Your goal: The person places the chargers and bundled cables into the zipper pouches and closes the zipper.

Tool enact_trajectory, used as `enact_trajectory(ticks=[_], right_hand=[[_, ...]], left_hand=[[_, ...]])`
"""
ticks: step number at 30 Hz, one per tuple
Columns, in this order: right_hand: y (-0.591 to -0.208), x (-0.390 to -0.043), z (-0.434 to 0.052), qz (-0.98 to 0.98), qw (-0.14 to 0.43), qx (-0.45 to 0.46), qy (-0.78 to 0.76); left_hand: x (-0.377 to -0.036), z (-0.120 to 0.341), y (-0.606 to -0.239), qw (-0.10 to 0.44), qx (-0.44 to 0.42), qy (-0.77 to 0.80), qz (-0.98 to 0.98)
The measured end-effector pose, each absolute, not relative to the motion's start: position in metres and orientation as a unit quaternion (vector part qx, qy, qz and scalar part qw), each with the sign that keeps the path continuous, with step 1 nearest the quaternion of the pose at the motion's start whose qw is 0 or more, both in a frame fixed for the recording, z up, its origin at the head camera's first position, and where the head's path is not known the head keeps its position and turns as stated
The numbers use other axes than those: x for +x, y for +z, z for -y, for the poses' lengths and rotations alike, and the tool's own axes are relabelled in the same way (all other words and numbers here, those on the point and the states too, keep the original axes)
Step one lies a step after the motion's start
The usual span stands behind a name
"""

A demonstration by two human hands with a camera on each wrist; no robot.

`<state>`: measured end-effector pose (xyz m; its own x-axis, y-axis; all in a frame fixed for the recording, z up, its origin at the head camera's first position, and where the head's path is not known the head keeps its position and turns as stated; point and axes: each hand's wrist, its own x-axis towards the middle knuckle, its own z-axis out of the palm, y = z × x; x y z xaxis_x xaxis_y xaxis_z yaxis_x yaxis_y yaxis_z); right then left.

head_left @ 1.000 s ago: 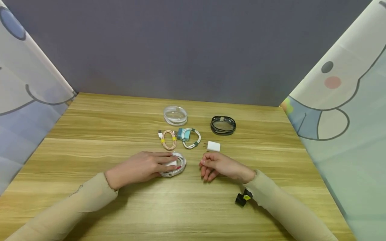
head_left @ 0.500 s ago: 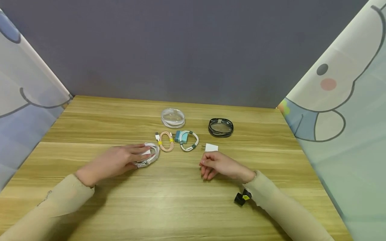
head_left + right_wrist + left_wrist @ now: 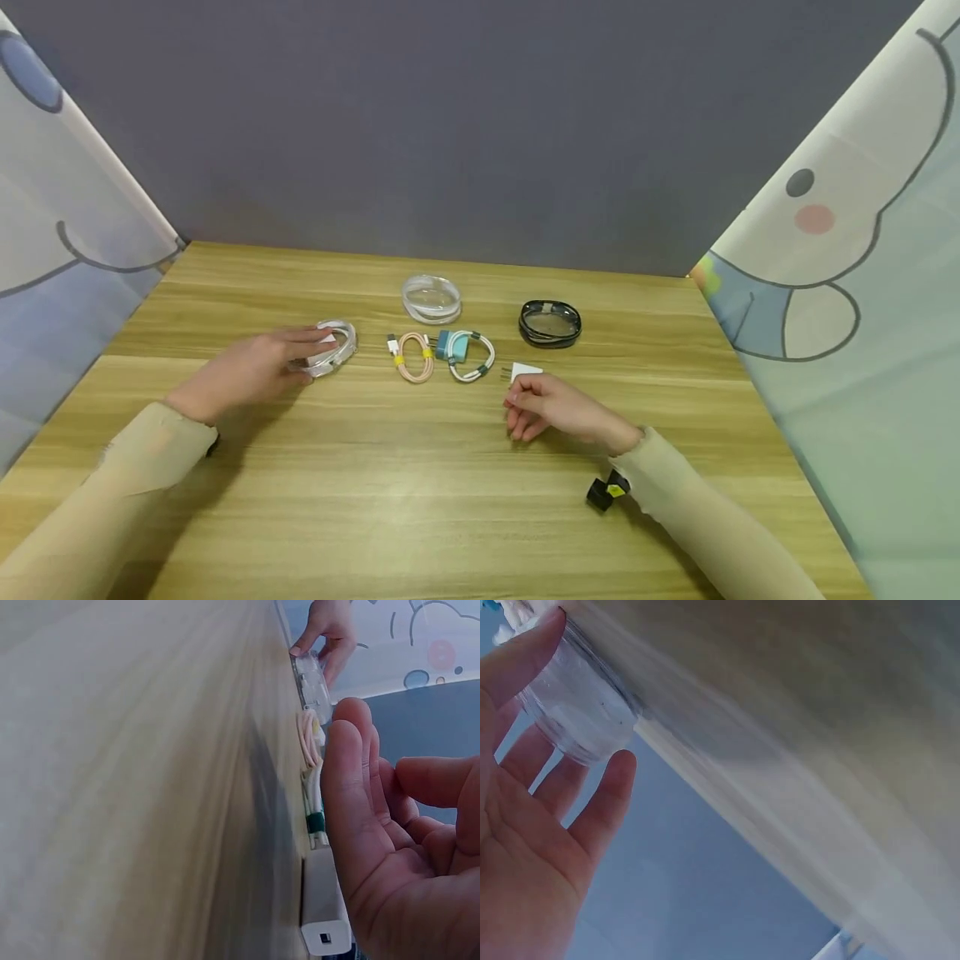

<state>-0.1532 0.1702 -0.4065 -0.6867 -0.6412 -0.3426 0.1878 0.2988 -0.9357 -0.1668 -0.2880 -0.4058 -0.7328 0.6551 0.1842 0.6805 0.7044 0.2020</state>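
My left hand (image 3: pixel 251 367) grips a coiled clear-and-white cable (image 3: pixel 345 343) at the left of the table, thumb on the near side and fingers over it; a white piece shows inside the loop. In the left wrist view the coil (image 3: pixel 581 705) sits between thumb and fingertips. My right hand (image 3: pixel 562 410) holds nothing, its fingers loosely curled just in front of a white plug adapter (image 3: pixel 525 370). The right wrist view shows this adapter (image 3: pixel 324 892) beside the hand, its port facing the camera.
Mid-table lie a pink coiled cable (image 3: pixel 412 382) with yellow ties and a white coiled cable (image 3: pixel 491 360) with green ties, overlapping a blue plug adapter (image 3: pixel 459 347). Behind them are a clear coiled cable (image 3: pixel 431 318) and a black coiled cable (image 3: pixel 550 340). A grey panel (image 3: pixel 450 125) stands behind.
My left hand has moved the clear-and-white coil leftward and slightly farther back, from in front of the pink cable to the left of it. My right hand has barely moved.
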Motion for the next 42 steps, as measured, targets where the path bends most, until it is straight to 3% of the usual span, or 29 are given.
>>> enact_trajectory(ticks=[9, 17, 27, 42], right_hand=[[-0.401, -0.161, -0.18, -0.729, 0.34, -0.156, -0.574], [-0.391, -0.172, -0.184, -0.747, 0.296, -0.149, -0.577], [-0.388, -0.19, -0.175, -0.758, 0.248, -0.152, -0.584], [-0.388, -0.224, -0.152, -0.815, 0.218, -0.14, -0.519]], left_hand=[[-0.187, 0.304, -0.402, 0.043, -0.35, -0.156, 0.923], [-0.19, 0.297, -0.387, -0.014, -0.287, -0.179, 0.941], [-0.204, 0.263, -0.373, 0.042, -0.26, -0.194, 0.945], [-0.256, 0.197, -0.372, -0.008, -0.265, -0.237, 0.935]])
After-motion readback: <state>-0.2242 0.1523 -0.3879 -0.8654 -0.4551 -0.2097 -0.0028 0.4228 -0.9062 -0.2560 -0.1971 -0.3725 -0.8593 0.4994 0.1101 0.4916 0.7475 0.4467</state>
